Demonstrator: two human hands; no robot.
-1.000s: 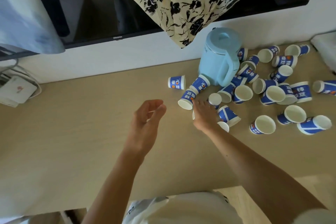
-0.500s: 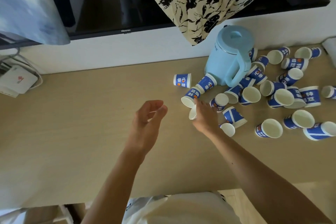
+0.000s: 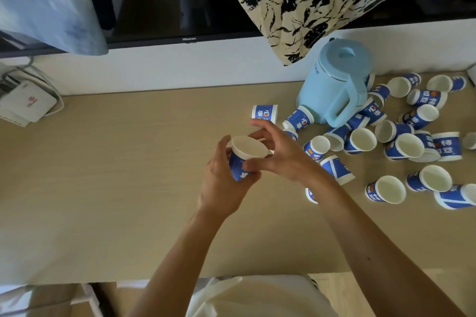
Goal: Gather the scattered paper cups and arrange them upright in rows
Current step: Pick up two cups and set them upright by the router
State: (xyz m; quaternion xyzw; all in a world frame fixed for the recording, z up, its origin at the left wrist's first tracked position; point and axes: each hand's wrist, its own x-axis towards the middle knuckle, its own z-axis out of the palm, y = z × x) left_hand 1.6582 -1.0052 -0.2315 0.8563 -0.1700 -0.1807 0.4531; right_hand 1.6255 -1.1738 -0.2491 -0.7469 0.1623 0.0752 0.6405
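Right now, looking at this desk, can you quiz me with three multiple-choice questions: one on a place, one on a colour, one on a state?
1. Where is the kettle?
A) on the right part of the desk, among the scattered cups
B) on the floor
C) in the person's lap

2. What colour is the kettle?
A) red
B) light blue
C) black

3. The held cup is:
A) crushed flat
B) upside down
C) mouth up

Answers:
1 A, scattered cups lie around its base.
2 B, its body and lid are pale blue.
3 C, the left grip and right grip hold it with its white inside showing.
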